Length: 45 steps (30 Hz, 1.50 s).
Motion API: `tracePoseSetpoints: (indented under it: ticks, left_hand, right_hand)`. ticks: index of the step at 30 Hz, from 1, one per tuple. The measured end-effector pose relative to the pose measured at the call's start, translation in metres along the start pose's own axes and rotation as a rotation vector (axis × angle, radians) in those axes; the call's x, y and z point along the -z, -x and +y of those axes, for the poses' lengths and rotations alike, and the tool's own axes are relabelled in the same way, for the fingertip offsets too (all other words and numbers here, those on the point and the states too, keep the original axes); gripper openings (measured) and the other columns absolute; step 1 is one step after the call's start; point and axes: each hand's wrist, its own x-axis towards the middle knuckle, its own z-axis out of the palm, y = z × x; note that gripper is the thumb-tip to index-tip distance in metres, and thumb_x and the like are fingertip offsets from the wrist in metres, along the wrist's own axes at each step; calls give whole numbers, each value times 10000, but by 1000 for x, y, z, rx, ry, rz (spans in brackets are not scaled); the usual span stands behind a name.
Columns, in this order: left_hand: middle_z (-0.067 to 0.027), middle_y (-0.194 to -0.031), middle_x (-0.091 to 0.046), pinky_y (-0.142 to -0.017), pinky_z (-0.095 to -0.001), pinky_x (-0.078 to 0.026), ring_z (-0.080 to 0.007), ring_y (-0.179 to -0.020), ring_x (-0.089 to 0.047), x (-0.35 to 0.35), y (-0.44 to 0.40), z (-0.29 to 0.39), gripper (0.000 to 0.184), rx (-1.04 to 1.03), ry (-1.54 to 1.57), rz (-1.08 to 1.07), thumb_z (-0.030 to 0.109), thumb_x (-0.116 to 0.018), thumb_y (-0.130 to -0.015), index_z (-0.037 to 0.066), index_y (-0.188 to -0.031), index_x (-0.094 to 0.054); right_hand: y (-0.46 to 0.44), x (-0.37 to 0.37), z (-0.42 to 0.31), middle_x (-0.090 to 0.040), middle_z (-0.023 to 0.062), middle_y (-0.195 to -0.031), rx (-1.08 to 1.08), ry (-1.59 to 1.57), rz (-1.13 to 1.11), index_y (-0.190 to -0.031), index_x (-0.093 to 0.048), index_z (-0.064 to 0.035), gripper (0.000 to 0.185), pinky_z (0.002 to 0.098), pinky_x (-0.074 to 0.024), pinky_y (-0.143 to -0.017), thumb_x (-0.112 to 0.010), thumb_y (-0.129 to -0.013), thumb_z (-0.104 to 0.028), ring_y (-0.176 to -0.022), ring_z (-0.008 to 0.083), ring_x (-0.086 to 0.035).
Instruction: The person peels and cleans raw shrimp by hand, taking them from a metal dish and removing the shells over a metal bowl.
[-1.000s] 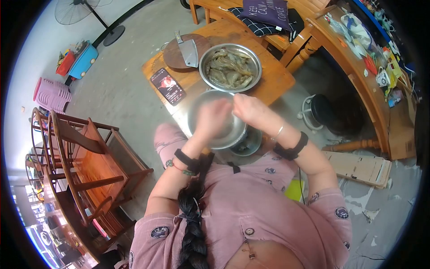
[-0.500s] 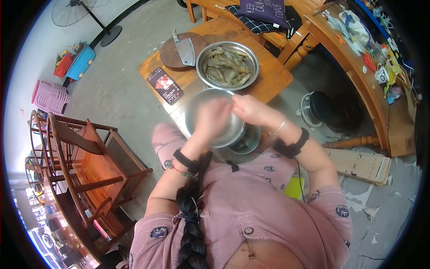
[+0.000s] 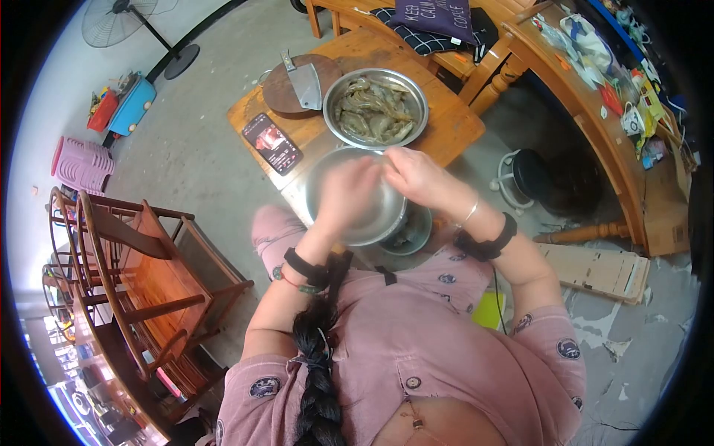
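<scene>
Over a metal bowl (image 3: 372, 227) at the table's near edge, my two hands meet fingertip to fingertip. My left hand (image 3: 348, 189) is smeared by motion, so its fingers do not show clearly. Fingers curled and pressed together, my right hand (image 3: 418, 177) is closed at the bowl's right rim. Whatever it holds is too small or hidden to make out. Just beyond stands a steel basin (image 3: 327, 123) with several raw grey-green shrimp (image 3: 375, 111) in it. A second, greenish bowl (image 3: 425, 239) sits lower, partly behind the metal bowl, with small dark bits inside.
On the wooden table (image 3: 454, 130) are a round chopping board (image 3: 279, 93) with a cleaver (image 3: 306, 85) on it, and a lit phone (image 3: 271, 143). A wooden chair (image 3: 171, 275) stands left, a black stool (image 3: 532, 175) right. Flattened cardboard (image 3: 595, 273) lies on the floor.
Both hands stay over the metal bowl, the left still blurred by motion. The right hand is slightly higher in the view. The camera view has shifted very slightly.
</scene>
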Motion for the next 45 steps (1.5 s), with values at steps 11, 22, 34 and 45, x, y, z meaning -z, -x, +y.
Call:
tracePoseSetpoints:
  ticks: [11,22,34,45]
  left_hand:
    - [-75,-876,-686,-656,-238,-535,-124,-727,-666,1,0,3,277,215,336,-88,139,-609,-942,-74,-1118,-606]
    - [-84,-789,-686,-669,-289,-508,-144,-728,-662,0,7,28,215,261,387,-94,185,-596,-906,-12,-950,-671]
    - [-183,-868,-677,-698,-373,-508,-324,-783,-655,5,2,20,219,-10,8,-74,178,-619,-879,-1,-981,-692]
    - [-147,-712,-576,-580,-374,-467,-313,-648,-587,4,2,23,168,-456,-389,22,30,-678,-797,-23,-951,-638]
  right_hand:
    - [-1,6,-4,-560,169,-767,248,284,31,-843,-487,-21,188,424,-508,-642,-621,-824,-151,-731,346,-604]
    - [-5,1,1,-568,177,-671,206,200,-22,-757,-509,-18,205,449,-496,-582,-594,-830,-189,-659,368,-607]
    - [-5,1,10,-469,8,-584,-355,-784,-214,-737,-517,-41,287,267,-370,-463,-428,-944,-218,-505,123,-446]
    - [-7,11,21,-322,-92,-535,-738,-1104,-454,-778,-521,-71,285,206,-183,-395,-419,-960,-265,-428,26,-246]
